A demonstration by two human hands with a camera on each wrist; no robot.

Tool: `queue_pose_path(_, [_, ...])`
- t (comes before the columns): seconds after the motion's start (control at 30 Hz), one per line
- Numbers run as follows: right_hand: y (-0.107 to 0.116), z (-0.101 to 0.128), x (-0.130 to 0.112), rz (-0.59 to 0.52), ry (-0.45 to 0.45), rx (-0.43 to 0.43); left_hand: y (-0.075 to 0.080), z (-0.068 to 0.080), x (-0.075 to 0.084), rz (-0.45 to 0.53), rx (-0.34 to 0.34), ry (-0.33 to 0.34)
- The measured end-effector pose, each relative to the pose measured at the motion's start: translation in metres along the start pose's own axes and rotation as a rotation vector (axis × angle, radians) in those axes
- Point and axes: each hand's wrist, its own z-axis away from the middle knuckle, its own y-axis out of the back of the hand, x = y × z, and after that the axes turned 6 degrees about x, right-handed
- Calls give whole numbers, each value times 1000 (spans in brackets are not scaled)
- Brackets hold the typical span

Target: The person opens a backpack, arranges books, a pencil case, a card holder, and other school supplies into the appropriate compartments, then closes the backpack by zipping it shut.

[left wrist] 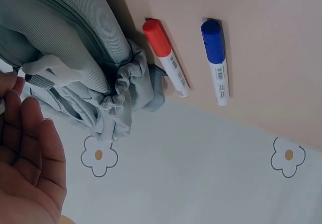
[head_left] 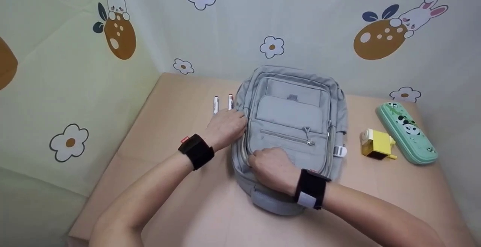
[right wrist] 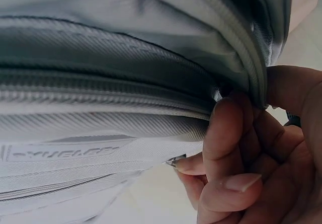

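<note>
hands at the zip of a grey backpack

a grey backpack (head_left: 291,126) lies flat on a tan table (head_left: 180,100), its front pockets facing up, in the corner of a room papered with rabbits and flowers; the right hand (head_left: 272,168) sits on the bag's lower left edge, and the right wrist view shows its fingers (right wrist: 229,133) curled and pinching at the zip seam, with what looks like a small metal pull just beside the fingertips; the left hand (head_left: 225,126) rests against the bag's left side, its fingers lying fairly straight in the left wrist view, steadying the fabric rather than gripping it; by appearances the step in hand is working the main zip along the bag's left edge, though whether it is being opened or closed cannot be told from these views; the next move seems to call for a firm hold on the pull by the right hand while the left keeps the side taut, so the slider does not snag on the gathered cloth; just beyond the left hand lie a red-capped marker (left wrist: 166,58) and a blue-capped marker (left wrist: 216,60), side by side and apart from each other; to the bag's right stand a yellow sharpener (head_left: 377,144) and a green panda pencil case (head_left: 407,132), near each other and apart from the backpack.
</note>
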Motion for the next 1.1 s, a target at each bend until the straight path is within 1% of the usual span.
queue_pose_path(0.17, [3,-3,1,-36,-47,-6,2,3,-2,52,26,25])
queue_pose_path(0.27, [4,-8,1,-50,-57,-7,2,5,-4,78,34,21])
queue_pose_path(0.4, [3,-20,0,-29,-61,-6,5,7,-6,113,45,23])
queue_pose_path(0.47, [-1,-27,-2,23,-63,4,5,8,-6,135,56,34])
queue_pose_path(0.57, [-10,-33,-8,130,-48,13,6,9,-7,171,68,45])
queue_pose_path(0.67, [-15,-35,-13,224,-42,-5,6,8,-7,190,61,56])
queue_pose_path(0.8, [-16,-34,-13,266,-35,-7,6,4,-8,184,52,55])
queue_pose_path(0.97, [-14,-33,-11,230,-20,18,3,-5,-12,134,41,46])
queue_pose_path(1.1, [-12,-32,-12,194,-15,3,-6,-16,-21,83,26,83])
